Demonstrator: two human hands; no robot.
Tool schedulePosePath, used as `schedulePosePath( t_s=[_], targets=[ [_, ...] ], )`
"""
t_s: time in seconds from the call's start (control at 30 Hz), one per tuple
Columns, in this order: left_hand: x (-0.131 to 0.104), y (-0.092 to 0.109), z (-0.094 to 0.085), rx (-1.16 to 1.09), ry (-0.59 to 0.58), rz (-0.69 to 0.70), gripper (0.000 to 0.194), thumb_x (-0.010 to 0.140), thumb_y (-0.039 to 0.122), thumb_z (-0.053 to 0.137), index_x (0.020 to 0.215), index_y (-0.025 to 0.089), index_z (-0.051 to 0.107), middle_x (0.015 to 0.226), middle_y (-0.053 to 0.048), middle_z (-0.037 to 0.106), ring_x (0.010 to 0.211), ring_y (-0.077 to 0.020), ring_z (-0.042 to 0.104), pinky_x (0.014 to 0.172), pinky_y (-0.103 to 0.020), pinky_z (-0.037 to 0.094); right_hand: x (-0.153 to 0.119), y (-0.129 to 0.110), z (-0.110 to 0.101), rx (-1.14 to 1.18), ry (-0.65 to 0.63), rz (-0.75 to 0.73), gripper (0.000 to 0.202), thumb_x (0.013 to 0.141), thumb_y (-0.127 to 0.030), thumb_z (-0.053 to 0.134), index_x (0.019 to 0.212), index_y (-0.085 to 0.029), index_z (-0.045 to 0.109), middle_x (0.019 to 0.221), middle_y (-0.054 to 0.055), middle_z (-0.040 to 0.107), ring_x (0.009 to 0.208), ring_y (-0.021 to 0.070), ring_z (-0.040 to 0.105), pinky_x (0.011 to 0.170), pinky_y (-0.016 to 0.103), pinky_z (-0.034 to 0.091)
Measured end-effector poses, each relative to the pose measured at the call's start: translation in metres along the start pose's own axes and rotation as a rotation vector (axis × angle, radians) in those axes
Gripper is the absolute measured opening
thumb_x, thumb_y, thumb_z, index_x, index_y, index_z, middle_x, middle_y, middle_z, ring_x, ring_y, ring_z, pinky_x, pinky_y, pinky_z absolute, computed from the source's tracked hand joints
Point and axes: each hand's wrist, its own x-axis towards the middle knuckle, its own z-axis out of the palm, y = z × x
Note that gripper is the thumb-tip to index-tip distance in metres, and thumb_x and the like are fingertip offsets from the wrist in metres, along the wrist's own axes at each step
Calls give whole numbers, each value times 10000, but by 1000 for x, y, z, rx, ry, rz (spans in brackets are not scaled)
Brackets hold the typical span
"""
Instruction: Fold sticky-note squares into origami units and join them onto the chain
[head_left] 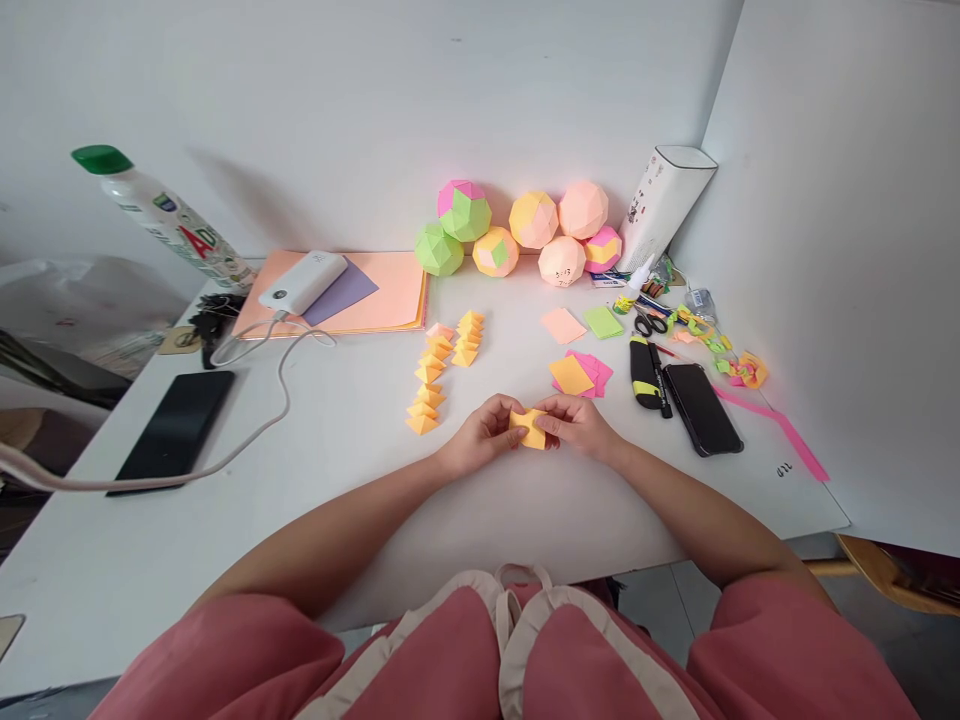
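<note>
Both hands' fingers (553, 424) pinching folded orange paper (531, 428) above bare white surface (375, 440), folded pieces (427, 392) just left, near edge close below.

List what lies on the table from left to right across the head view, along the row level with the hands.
Black phone → white cable → column of folded orange paper pieces → left hand → orange folded paper held by both hands → right hand → second black phone → pink paper strip.

Both forearms reach forward and angle inward; the left hand (482, 437) and right hand (579, 425) meet, fingers curled and pinching together.
</note>
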Motion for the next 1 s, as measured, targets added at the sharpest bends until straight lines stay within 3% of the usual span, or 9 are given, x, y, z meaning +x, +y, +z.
schedulePosePath(
  t_s=[0.4,0.6,1.0],
  targets=[
    [2,-6,-1,-42,30,-12,300,761,342,656,979,169,545,881,-38,619,740,-127,587,639,-260,450,-1,2,3,-52,43,-16,304,746,-344,661,971,-149,596,597,-17,635,501,106,588,481,232,459],
    [1,-7,-1,-14,42,-17,300,766,347,651,989,173,551,799,-19,612,701,-120,578,616,-250,443,-2,5,3,-73,43,-53,318,757,-336,650,1011,-160,575,621,-19,639,508,102,587,479,227,465],
    [2,-7,-1,-22,37,-1,286,767,334,649,988,176,561,829,-30,627,720,-129,587,621,-257,446,-3,0,6,-134,60,-61,312,750,-374,645,973,-165,587,635,-6,650,517,111,591,495,245,484]
  ],
)
